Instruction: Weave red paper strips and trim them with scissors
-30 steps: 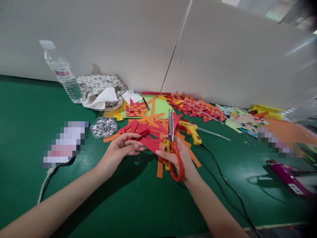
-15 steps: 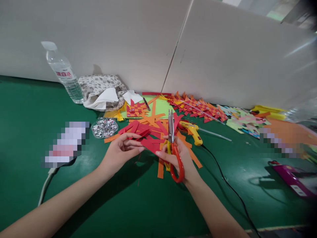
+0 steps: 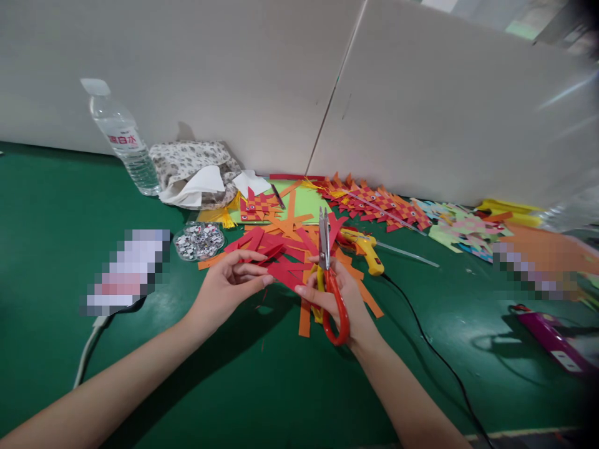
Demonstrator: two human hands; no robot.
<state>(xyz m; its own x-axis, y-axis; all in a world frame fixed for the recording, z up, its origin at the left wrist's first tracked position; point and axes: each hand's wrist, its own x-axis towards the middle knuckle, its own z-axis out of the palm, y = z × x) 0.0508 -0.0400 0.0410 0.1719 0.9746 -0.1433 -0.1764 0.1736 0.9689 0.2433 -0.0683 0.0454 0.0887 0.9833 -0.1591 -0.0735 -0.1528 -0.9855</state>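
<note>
Between my two hands is a folded red paper piece [image 3: 286, 273]. My left hand [image 3: 236, 280] pinches its left side between thumb and fingers. My right hand [image 3: 334, 293] grips its right end with thumb and fingertips, and also carries scissors [image 3: 336, 305] with red handles, blades pointing up and away. Something yellow shows by the right fingers; what it is I cannot make out. Under and behind the hands lie loose red strips [image 3: 253, 239] and orange strips [image 3: 304, 319] of paper. Woven red-and-orange paper fish [image 3: 374, 202] are heaped farther back.
A water bottle [image 3: 124, 140], a patterned cloth tissue holder [image 3: 194, 162] and a bag of googly eyes [image 3: 199, 241] are at left, near a cabled phone [image 3: 128, 268]. A yellow glue gun [image 3: 367, 249] with a black cord, pastel paper pieces [image 3: 468, 231] and a purple power strip [image 3: 555, 340] lie right.
</note>
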